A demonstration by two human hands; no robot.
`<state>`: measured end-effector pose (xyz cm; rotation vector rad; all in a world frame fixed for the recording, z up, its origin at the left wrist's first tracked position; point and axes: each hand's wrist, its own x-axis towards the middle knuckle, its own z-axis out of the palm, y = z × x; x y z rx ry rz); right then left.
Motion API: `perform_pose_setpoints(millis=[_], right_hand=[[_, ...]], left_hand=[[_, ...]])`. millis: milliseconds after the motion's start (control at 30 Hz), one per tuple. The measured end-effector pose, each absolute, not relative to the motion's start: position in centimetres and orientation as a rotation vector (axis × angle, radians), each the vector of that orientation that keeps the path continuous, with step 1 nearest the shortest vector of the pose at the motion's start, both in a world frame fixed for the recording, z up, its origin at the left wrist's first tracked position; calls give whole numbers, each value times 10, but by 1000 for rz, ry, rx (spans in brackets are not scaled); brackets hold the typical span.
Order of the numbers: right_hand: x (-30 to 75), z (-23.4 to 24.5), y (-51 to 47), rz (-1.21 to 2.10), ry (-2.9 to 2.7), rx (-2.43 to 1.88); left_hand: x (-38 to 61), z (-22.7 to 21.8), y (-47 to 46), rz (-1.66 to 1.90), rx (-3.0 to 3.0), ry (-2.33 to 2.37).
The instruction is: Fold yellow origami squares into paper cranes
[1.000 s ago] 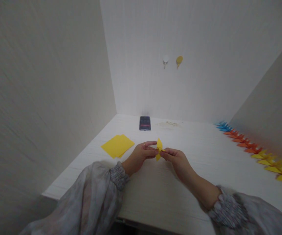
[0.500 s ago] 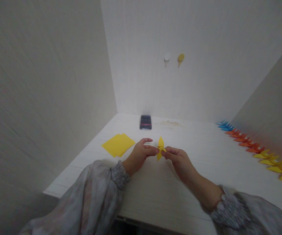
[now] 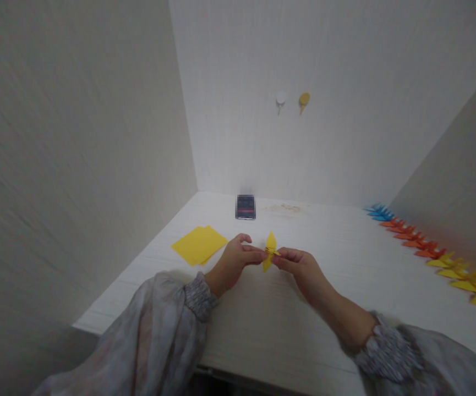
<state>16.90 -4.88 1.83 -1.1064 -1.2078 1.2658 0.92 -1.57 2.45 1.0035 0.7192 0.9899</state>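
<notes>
Between my two hands is a small yellow origami crane [image 3: 271, 240], with one pointed wing toward the wall and the other toward me. My left hand [image 3: 238, 258] pinches its left side between thumb and forefinger, the other fingers partly curled. On the right side, my right hand [image 3: 299, 265] grips a narrow folded end of the paper between thumb and fingertips. The fingertips hide some of the folds in the middle. Just left of my left hand lie several yellow paper sheets [image 3: 196, 245], loosely stacked.
A phone [image 3: 245, 207] with a blurred screen lies near the back wall. Along the right wall runs a row of folded cranes: blue [image 3: 380, 213], orange-red [image 3: 413, 237] and yellow [image 3: 464, 275]. A white hook [image 3: 280, 99] and a yellow hook [image 3: 304, 99] are on the wall.
The upper fingers of my left hand have curled in a little. Both hands keep hold of the yellow crane, which has barely shifted.
</notes>
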Motion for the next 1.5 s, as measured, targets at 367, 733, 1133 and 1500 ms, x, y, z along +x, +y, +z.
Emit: perform_pose_setpoints(millis=[367,733,1133,1500], right_hand=[[175,19,-41,1424,-1177,-1032],[172,18,-44,1498,-1065,-1042],[171,19,-45,1546,-988,-988],[170,18,-44,1571,-985,-994]], left_hand=[[12,19,-15,803,1184,734],[13,18,-15,813,1193,703],[11,19,-14,800,1148,661],[10,19,-14,767,1135,667]])
